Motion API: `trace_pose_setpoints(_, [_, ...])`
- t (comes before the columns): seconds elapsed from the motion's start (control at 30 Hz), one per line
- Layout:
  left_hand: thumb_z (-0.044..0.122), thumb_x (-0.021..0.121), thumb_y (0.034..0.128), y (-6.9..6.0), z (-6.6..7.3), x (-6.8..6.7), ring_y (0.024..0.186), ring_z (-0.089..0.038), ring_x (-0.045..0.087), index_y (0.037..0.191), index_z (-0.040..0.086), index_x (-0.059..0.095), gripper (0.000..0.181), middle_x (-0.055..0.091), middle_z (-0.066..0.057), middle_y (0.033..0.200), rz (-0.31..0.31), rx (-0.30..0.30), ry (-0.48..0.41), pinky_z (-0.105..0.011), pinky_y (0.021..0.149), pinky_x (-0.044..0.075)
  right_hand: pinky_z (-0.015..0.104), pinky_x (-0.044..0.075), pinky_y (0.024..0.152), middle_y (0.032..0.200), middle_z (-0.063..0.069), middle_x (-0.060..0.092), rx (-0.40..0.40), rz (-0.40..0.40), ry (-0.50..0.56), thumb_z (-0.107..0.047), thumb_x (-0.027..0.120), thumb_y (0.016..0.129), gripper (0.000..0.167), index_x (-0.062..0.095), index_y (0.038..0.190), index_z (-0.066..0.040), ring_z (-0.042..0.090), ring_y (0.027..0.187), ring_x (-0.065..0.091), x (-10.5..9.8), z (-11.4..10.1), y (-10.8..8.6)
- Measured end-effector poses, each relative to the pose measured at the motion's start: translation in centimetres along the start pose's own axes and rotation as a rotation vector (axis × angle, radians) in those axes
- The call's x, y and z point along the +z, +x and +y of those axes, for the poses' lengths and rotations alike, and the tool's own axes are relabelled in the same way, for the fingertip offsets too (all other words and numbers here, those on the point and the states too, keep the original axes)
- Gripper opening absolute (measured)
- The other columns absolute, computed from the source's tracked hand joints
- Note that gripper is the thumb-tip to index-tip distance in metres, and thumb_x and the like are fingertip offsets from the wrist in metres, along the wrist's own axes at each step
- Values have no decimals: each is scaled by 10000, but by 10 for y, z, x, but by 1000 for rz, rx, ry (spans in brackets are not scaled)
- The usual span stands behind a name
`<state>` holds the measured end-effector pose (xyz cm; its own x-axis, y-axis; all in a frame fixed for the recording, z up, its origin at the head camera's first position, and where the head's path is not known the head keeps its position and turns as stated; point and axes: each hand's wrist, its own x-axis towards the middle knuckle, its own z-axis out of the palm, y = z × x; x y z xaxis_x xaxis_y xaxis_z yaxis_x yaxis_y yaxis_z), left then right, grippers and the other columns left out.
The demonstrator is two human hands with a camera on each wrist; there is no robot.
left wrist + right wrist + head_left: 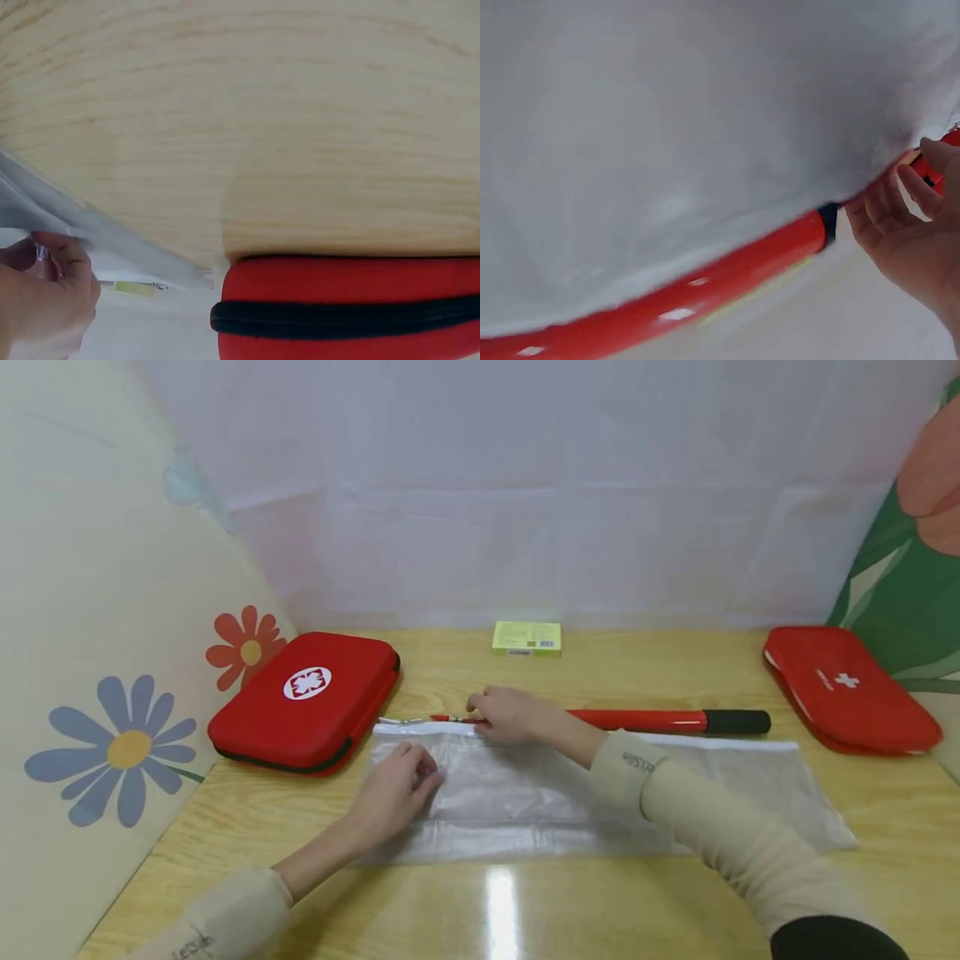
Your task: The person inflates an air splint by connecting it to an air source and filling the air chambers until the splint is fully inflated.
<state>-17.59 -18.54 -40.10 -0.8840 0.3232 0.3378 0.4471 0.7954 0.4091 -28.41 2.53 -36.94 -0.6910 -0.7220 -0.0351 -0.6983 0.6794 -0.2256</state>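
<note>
A translucent plastic bag [517,785] with a white top strip lies flat across the table. Along its far edge runs a red pole [637,720] with a black grip and a thin red left end. At that thin end, my right hand [510,714] has its bent fingers around the pole; the right wrist view shows the fingertips [907,172] there, partly hidden. My left hand [397,785] is at the bag's left part, thumb and fingers bent, pinching the plastic [112,240] in the left wrist view. Small metal pieces [401,721] lie at the strip's left end.
A red hard case [307,697] with a white emblem stands at the left, close to the bag's corner. A red pouch [851,689] with a white cross lies at the right. A small yellow-green box [527,638] sits at the back by the white cloth.
</note>
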Motion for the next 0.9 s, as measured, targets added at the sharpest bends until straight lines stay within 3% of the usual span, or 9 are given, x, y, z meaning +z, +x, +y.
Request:
trace_pose_setpoints(0.2, [83,794,787,-9,-4,7,627,-41,516,793,132,698,108,599,65,759,51,-32,-103,-243,593,440,298,495,770,960,-1,642,32,144,14,-244,583,978,175,684,1072,-137,145,888,608,13,2,-2])
trace_pose_setpoints(0.3, [87,802,779,-12,-7,9,618,-35,525,798,129,716,97,623,68,748,83,-45,-134,-239,589,445,287,497,719,919,-2,648,21,226,65,-172,544,989,170,647,1111,-114,129,816,609,10,3,-6])
trace_pose_setpoints(0.4, [103,801,785,-11,-8,7,605,-44,541,815,117,727,81,633,69,732,100,-67,-157,-241,582,453,296,476,671,935,32,676,-14,291,195,-114,507,985,231,610,1191,-104,129,744,583,3,1,-9])
trace_pose_setpoints(0.47, [121,799,790,-10,-9,6,607,-52,553,825,115,727,80,640,71,726,96,-101,-182,-239,585,460,291,453,657,911,36,680,-45,307,262,-161,490,1001,243,624,1200,-122,119,709,554,-1,-1,-12])
trace_pose_setpoints(0.57, [131,797,795,-8,-9,3,602,-73,571,833,106,726,84,650,60,714,95,-150,-251,-234,576,466,267,428,646,800,8,666,-92,279,324,-287,454,1027,285,701,1086,-156,89,652,522,-3,-8,-13])
trace_pose_setpoints(0.73, [106,807,778,-5,-9,2,577,-83,571,817,87,738,81,662,39,684,121,-161,-315,-222,550,455,233,405,574,681,-114,642,-149,270,195,-433,558,956,277,753,882,-250,13,589,505,4,-24,-11])
trace_pose_setpoints(0.9, [116,816,772,-4,-8,2,565,-69,578,813,90,754,79,675,47,682,110,-141,-308,-214,542,456,216,403,568,820,-216,690,-134,293,104,-430,671,879,138,765,886,-330,-28,639,535,11,-33,-11])
